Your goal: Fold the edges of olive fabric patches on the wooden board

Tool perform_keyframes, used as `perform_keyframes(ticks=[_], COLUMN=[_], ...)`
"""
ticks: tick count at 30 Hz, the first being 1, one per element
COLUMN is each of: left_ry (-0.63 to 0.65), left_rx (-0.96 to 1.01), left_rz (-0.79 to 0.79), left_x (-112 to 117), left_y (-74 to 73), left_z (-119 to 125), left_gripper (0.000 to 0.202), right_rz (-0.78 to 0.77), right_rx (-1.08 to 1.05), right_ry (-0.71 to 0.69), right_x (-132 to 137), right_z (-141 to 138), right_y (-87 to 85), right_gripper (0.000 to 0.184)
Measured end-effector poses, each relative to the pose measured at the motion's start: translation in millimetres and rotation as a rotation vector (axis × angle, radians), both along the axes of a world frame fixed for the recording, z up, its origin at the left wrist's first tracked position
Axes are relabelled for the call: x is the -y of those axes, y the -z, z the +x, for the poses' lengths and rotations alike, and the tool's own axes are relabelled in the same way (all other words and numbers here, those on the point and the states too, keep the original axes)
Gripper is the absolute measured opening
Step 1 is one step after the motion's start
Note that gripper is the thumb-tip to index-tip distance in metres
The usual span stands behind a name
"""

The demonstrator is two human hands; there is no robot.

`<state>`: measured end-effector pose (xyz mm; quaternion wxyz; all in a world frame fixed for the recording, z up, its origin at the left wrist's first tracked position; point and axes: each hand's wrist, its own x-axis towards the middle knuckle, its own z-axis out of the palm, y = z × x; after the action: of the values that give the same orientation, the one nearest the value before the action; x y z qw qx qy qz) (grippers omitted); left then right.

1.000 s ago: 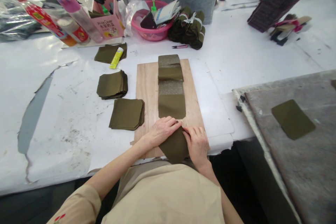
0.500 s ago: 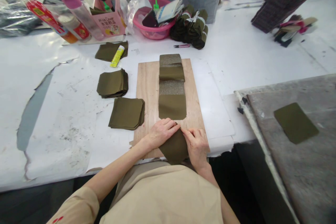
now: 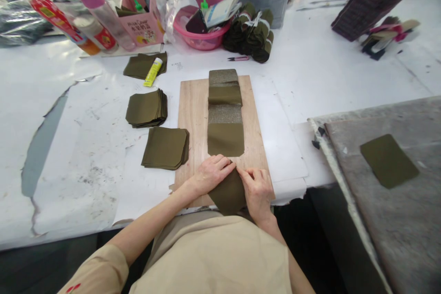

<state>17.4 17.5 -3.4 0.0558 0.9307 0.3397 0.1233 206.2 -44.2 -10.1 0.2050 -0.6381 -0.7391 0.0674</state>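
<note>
A dark olive fabric piece (image 3: 228,195) lies at a slant on the front of a wooden board (image 3: 193,115), its lower corner reaching the table's front edge. My left hand (image 3: 214,174) rests on its upper edge, fingers stretched flat and close together. At the same edge my right hand (image 3: 257,189) is closed, thumb and forefinger pinching the fabric beside my left fingertips. The fold between the hands is partly hidden. Just beyond, overlapping olive pieces (image 3: 225,140) lie in a column up the board, some showing a greyish, rough-textured strip.
Left of the board are stacks of olive pieces (image 3: 164,148), (image 3: 146,108), and a yellow tube (image 3: 153,72) on another stack. Behind stand a pink basket (image 3: 203,41), rolled dark bundles (image 3: 251,32), small snips (image 3: 238,59) and bottles (image 3: 103,14). One olive piece (image 3: 389,161) lies on a grey board (image 3: 344,138) at right.
The view has shifted very slightly. Both hands keep the same place on the fabric, with no clear movement.
</note>
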Motion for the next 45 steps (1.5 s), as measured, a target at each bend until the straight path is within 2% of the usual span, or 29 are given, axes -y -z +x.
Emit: perform_keyframes(ticks=[8,16,22,26,28,32,39,45], left_ry=[-0.002,-0.075,-0.139,-0.185,-0.129,0.03,0.037,0.043], left_rx=[-0.135,-0.152,-0.126,-0.028,-0.011,-0.105,-0.159,-0.168], left_rz=[-0.037,-0.041,-0.049,-0.011,0.026,0.047,0.042,0.051], left_x=[3,7,8,11,13,14,13,14], left_y=[-3.4,-4.2,-0.2,-1.5,-3.6,-6.1,-3.8,-8.0], left_z=[-1,-8,-12,-10,-7,0,0,1], left_gripper=[0.028,0.029,0.026,0.029,0.031,0.033,0.035,0.036], right_rz=[-0.008,0.018,0.029,0.036,0.039,0.038,0.017,-0.002], right_rx=[0.026,0.034,0.028,0.018,0.012,-0.003,-0.083,-0.094], right_ry=[0.005,0.011,0.009,0.006,0.005,-0.001,-0.001,-0.003], right_x=[0,2,1,2,1,1,9,19], right_z=[-1,0,0,0,0,1,10,19], right_y=[0.5,4.3,4.6,5.2,5.2,3.5,1.0,1.6], right_gripper=[0.029,0.025,0.026,0.026,0.026,0.026,0.022,0.023])
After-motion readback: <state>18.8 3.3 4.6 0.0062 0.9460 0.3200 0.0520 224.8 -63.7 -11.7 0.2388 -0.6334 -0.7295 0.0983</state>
